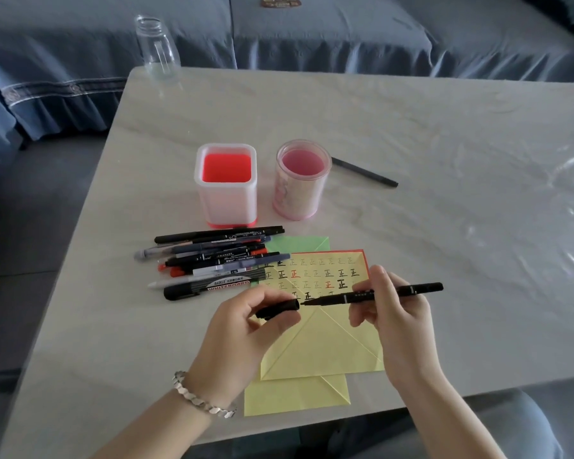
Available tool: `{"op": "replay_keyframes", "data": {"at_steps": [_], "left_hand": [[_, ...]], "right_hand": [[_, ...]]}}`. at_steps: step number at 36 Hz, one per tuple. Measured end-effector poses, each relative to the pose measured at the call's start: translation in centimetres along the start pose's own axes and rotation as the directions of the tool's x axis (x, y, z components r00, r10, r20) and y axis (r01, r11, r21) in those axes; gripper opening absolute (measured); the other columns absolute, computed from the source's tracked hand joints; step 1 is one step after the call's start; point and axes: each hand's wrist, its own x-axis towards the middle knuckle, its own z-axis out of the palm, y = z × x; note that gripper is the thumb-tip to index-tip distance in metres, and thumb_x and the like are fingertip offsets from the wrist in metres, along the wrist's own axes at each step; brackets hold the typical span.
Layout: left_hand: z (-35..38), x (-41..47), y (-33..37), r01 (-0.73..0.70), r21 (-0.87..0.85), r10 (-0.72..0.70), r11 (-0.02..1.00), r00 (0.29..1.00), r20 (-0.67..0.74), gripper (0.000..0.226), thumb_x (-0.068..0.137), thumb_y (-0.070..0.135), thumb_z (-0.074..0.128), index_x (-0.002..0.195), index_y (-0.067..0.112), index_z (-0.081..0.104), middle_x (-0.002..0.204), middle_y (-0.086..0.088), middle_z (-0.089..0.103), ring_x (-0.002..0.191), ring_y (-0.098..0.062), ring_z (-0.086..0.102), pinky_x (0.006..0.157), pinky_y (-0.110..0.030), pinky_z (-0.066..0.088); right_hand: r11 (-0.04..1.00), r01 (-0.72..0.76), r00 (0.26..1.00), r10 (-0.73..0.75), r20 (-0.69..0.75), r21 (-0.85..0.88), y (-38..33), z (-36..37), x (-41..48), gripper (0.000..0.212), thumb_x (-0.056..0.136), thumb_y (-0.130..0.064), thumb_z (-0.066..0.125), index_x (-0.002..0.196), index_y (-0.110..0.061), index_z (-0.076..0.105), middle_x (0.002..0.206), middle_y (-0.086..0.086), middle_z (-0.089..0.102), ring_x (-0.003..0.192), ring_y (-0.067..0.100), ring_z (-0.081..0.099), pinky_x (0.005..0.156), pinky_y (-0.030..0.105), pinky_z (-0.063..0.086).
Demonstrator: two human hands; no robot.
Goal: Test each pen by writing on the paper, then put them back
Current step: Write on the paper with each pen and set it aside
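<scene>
Pale table [411,127], blue sofa [312,34] behind. At centre stand two holders: square holder [226,203], round holder [295,197]; left hand [242,332] pinches cap [279,308], right hand [391,313] grips pen [418,288].

Ahead of me the square white pen holder with a red base [226,193] and the round pink translucent cup [301,190] stand side by side, a narrow gap between them. A heap of loose pens [209,263] blocks the left approach; the pale marbled counter [461,243] lies open on my right.
</scene>
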Motion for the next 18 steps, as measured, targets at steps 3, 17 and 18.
{"op": "replay_keyframes", "data": {"at_steps": [3, 17, 18], "left_hand": [[0.3, 0.0, 0.3, 0.006, 0.006, -0.006, 1.0, 1.0, -0.007, 0.016, 0.063, 0.039, 0.066, 0.079, 0.037, 0.066, 0.082, 0.02, 0.067, 0.068, -0.022, 0.06, 0.063, -0.028, 0.051], [2.3, 3.6, 3.5, -0.059, 0.031, 0.053, 0.998, 0.982, 0.183, 0.015, 0.082, 0.015, 0.066, 0.077, 0.029, 0.068, 0.059, 0.006, 0.061, 0.049, -0.004, 0.046, 0.049, -0.015, 0.037], [2.5, 4.1, 3.7, -0.039, 0.0, 0.038, 0.999, 0.979, 0.199, 0.015, 0.083, 0.013, 0.065, 0.076, 0.025, 0.068, 0.055, 0.007, 0.057, 0.046, -0.006, 0.042, 0.048, -0.016, 0.034]], "right_hand": [[0.999, 0.014, 1.0, -0.014, 0.013, -0.029, 0.2, 0.0, 0.1, 0.036, 0.094, -0.016, 0.046, 0.061, -0.008, 0.058, 0.044, 0.006, 0.057, 0.042, 0.013, 0.05, 0.059, 0.022, 0.046], [0.991, 0.132, 0.991, -0.131, 0.029, -0.023, -1.3, 0.2, 2.7, 0.037, 0.091, -0.004, 0.048, 0.055, -0.003, 0.055, 0.038, 0.005, 0.053, 0.038, 0.013, 0.043, 0.042, 0.017, 0.037], [0.989, 0.144, 0.989, -0.144, 0.028, -0.021, -1.5, 0.3, 3.1, 0.037, 0.091, -0.003, 0.047, 0.054, -0.003, 0.054, 0.038, 0.005, 0.052, 0.038, 0.013, 0.042, 0.042, 0.017, 0.037]]}}
